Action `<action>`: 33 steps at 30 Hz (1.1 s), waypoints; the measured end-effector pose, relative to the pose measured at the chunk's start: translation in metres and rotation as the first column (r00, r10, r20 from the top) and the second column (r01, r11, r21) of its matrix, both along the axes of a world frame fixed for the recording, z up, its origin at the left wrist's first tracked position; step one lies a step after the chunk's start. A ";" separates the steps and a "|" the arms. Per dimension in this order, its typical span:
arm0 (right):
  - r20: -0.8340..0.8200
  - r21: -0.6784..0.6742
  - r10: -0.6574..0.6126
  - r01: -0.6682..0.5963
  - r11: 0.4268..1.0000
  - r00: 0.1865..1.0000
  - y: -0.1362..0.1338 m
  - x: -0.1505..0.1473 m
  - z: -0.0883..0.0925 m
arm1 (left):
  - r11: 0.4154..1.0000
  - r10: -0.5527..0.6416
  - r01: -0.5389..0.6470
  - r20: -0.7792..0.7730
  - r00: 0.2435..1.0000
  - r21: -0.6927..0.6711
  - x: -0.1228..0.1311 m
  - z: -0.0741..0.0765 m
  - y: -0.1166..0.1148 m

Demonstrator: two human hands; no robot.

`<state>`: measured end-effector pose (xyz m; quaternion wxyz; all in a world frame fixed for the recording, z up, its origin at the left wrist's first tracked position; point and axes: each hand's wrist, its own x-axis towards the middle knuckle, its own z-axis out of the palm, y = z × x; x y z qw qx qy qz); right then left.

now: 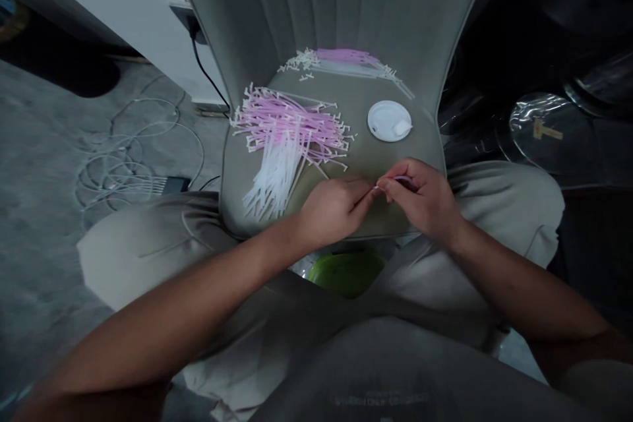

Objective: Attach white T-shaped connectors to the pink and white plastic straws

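Tightly pinched, the fingertips of the left hand point(333, 208) hold a thin white strip point(376, 188), almost touching the right hand point(420, 198), whose curled fingers grip a small pink piece point(405, 180). Just beyond, a heap of pink-and-white plastic strips point(284, 138) and a round white lid point(390, 120) lie on a grey chair seat point(359, 155).

Shaded pink to white along plastic strips point(281, 138) at ten o'clock; showed plain white on round lid point(389, 120) at two; ran grey vertical ribs down chair back point(316, 6) at twelve; glowed green in container point(346, 273) at six.
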<state>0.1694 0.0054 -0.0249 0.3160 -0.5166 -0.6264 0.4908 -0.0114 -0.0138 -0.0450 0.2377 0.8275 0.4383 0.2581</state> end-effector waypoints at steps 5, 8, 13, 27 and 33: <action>0.006 0.012 -0.006 0.006 1.000 1.000 -0.001 0.001 -0.002 | 1.000 0.009 -0.008 0.026 1.000 -0.025 0.000 0.001 0.000; 0.006 0.017 -0.013 0.013 1.000 1.000 -0.001 0.000 -0.002 | 0.999 -0.001 0.003 0.044 0.999 -0.036 0.000 0.003 0.000; 0.024 0.026 -0.012 0.012 1.000 1.000 -0.002 -0.001 -0.002 | 0.999 -0.008 0.009 0.034 0.999 -0.038 0.000 0.005 -0.001; -0.160 -0.028 -0.047 0.043 0.999 0.986 -0.001 -0.003 0.001 | 0.999 -0.019 0.021 0.048 0.999 -0.033 -0.001 0.005 0.001; -0.121 -0.001 -0.032 0.032 0.999 0.992 -0.002 -0.003 -0.001 | 0.999 -0.031 0.032 0.043 0.999 -0.028 -0.001 0.006 0.001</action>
